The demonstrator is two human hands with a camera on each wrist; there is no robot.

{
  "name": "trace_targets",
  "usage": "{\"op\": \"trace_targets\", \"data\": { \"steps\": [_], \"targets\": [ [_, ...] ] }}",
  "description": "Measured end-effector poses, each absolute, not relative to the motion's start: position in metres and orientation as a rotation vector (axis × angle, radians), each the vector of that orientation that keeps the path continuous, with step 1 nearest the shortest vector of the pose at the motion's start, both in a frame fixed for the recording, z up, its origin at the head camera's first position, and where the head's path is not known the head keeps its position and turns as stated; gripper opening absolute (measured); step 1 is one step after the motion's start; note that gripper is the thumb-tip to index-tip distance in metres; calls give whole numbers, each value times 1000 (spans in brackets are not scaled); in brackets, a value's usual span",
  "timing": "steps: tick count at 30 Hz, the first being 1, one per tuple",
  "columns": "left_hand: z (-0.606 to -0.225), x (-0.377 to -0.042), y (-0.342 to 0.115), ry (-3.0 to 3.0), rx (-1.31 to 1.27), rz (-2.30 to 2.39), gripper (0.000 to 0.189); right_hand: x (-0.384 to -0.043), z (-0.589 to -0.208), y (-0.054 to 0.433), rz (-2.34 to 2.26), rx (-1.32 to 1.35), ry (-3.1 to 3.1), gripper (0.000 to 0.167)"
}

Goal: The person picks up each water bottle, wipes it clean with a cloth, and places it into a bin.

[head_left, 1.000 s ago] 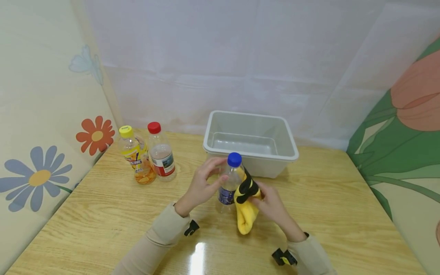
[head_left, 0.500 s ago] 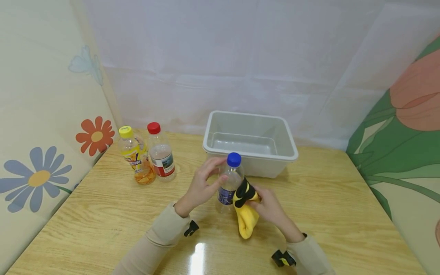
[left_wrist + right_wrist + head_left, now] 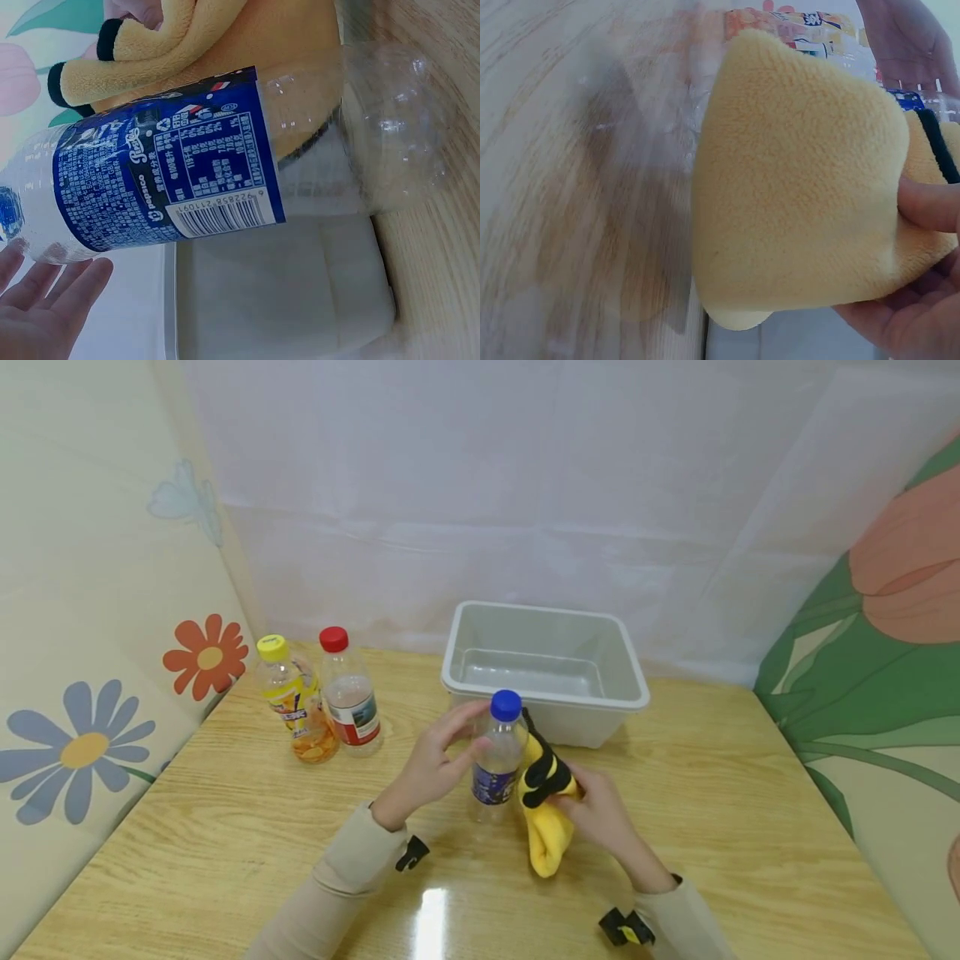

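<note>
A clear plastic bottle (image 3: 493, 785) with a blue cap and a blue-purple label stands upright on the table, in front of the grey bin. My left hand (image 3: 435, 760) holds it around the shoulder, thumb at the front and fingers behind; those fingertips show against it in the left wrist view. At the bottle's right side, my right hand (image 3: 600, 814) grips a folded yellow cloth (image 3: 549, 839) with black edging. The fluffy cloth (image 3: 802, 172) fills the right wrist view, thumb on one side and fingers on the other. Whether it presses on the bottle is hard to tell.
Behind the bottle stands a grey plastic bin (image 3: 543, 693) against the white backdrop. To the left are a yellow-capped bottle (image 3: 294, 714) with orange contents and a red-capped clear bottle (image 3: 352, 714). The wooden table (image 3: 750, 827) ends at flowered side panels.
The cloth in my right hand first shifts slightly down, then back up and right along the bottle's side. The bottle and my left hand have moved slightly left.
</note>
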State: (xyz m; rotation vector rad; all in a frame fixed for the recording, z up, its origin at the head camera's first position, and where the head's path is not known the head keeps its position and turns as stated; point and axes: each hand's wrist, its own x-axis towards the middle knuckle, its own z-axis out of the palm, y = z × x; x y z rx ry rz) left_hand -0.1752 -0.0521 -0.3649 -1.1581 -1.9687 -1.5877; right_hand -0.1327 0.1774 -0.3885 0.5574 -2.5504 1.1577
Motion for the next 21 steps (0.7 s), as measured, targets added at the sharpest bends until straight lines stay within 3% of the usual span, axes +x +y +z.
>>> {"op": "trace_targets", "data": {
  "steps": [21],
  "targets": [
    [-369,-177,-55,-1978,-1152,-1578,42,-121,-371,178,1302,508,-2297,41]
  ]
}}
